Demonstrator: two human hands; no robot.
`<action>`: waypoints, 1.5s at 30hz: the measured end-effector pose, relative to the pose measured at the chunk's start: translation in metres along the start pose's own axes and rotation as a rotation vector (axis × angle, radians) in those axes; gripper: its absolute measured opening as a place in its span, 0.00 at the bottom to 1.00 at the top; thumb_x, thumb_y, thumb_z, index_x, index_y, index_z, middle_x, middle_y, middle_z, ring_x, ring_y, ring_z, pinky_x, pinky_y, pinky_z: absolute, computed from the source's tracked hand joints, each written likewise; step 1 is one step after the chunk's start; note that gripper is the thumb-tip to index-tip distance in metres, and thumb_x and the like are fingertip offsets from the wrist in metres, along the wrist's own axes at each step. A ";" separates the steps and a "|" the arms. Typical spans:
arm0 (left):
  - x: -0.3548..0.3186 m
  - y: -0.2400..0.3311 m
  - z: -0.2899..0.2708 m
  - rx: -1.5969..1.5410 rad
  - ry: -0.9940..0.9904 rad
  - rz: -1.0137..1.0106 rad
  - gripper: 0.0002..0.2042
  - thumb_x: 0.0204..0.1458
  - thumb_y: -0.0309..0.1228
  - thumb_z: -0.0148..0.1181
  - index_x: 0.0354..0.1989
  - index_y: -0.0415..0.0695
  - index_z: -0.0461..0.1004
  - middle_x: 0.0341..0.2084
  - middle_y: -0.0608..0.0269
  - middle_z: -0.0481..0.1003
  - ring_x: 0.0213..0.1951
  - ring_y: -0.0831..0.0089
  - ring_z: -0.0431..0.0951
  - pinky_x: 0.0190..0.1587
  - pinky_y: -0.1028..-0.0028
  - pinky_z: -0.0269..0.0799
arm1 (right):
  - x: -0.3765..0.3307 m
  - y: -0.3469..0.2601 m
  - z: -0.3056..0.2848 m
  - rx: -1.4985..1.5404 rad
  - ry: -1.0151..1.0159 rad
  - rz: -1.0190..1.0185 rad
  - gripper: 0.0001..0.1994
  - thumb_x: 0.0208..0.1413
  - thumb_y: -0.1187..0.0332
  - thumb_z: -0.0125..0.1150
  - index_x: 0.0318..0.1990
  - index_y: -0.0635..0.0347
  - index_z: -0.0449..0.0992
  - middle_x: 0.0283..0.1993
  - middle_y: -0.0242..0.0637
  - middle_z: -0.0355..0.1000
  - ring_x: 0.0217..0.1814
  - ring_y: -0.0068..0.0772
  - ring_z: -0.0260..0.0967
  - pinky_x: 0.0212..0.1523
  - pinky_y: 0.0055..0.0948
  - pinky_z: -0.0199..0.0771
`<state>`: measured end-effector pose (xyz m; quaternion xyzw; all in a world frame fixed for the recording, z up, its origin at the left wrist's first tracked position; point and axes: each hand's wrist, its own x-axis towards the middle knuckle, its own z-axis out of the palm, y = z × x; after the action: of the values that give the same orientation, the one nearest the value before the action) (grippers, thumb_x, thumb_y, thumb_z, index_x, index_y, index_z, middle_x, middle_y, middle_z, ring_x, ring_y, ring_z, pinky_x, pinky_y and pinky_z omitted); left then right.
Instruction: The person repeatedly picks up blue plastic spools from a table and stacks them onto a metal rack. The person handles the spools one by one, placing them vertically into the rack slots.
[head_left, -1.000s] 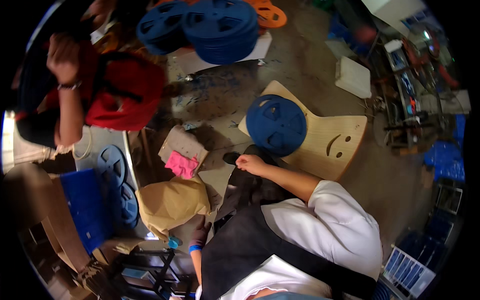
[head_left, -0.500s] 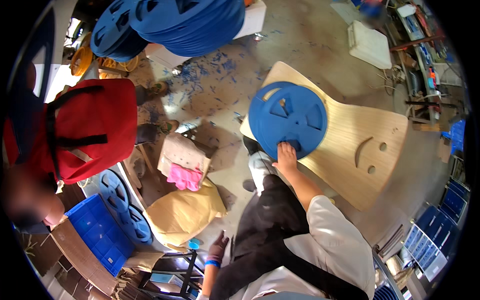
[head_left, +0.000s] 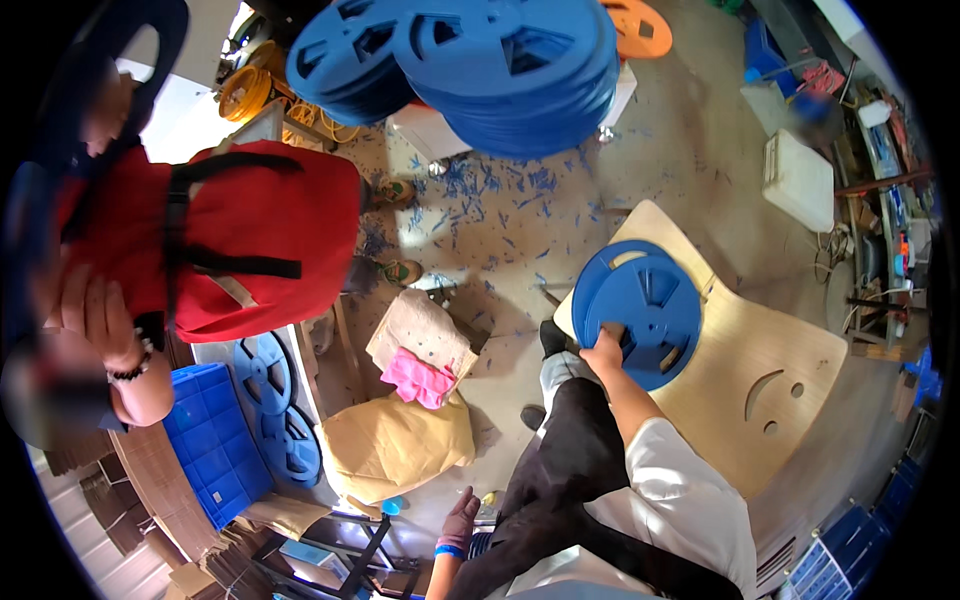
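Note:
My right hand grips the lower edge of a blue plastic reel, fingers curled over its rim. The reel sits tilted on a pale wooden chair-shaped board with smiley-face cut-outs, lying on the concrete floor. My left hand, in a pinkish glove with a blue wristband, hangs at my side near the lower edge, fingers apart and holding nothing. My dark apron and white sleeve fill the space between the two hands.
A tall stack of blue reels and an orange reel stand at the top. A person in a red vest works at the left. Nearby are a blue crate, leaning reels, a pink cloth and a white container.
My right hand reached from near my body out to the blue reel and has closed on its lower edge. The reel now looks tilted up from the board. My view has swung closer.

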<state>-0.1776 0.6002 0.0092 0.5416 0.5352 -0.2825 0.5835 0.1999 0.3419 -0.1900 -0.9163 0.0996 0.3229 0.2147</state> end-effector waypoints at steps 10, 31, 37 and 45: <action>0.083 0.000 -0.017 0.369 -0.022 0.073 0.28 0.58 0.48 0.48 0.62 0.42 0.62 0.57 0.47 0.67 0.61 0.59 0.65 0.62 0.68 0.58 | -0.072 -0.054 -0.245 1.561 -0.143 -0.160 0.12 0.49 0.76 0.62 0.39 0.56 0.67 0.36 0.33 0.70 0.40 0.28 0.71 0.42 0.30 0.71; 0.179 0.177 -0.045 -0.141 -0.012 0.120 0.30 0.59 0.44 0.50 0.64 0.36 0.57 0.54 0.54 0.69 0.57 0.68 0.66 0.59 0.74 0.59 | 0.060 -0.349 -0.402 -0.435 0.372 -1.092 0.28 0.41 0.67 0.70 0.51 0.60 0.65 0.53 0.45 0.69 0.55 0.49 0.66 0.48 0.39 0.72; 0.170 0.214 -0.060 -0.115 0.025 0.116 0.30 0.59 0.43 0.49 0.65 0.36 0.55 0.55 0.54 0.68 0.58 0.67 0.66 0.60 0.74 0.58 | 0.108 -0.351 -0.360 -0.603 0.349 -1.244 0.27 0.41 0.70 0.69 0.51 0.58 0.65 0.54 0.44 0.69 0.56 0.50 0.65 0.51 0.40 0.68; 0.184 0.266 -0.053 0.003 -0.029 0.215 0.29 0.60 0.40 0.49 0.65 0.37 0.54 0.57 0.55 0.66 0.58 0.67 0.66 0.61 0.73 0.57 | 0.103 -0.373 -0.372 -0.690 0.151 -1.102 0.26 0.38 0.69 0.70 0.47 0.60 0.66 0.42 0.46 0.72 0.50 0.49 0.69 0.53 0.39 0.63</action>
<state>0.0963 0.7635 -0.0660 0.5927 0.4651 -0.2268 0.6172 0.6038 0.4980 0.1277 -0.8697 -0.4790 0.1137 0.0347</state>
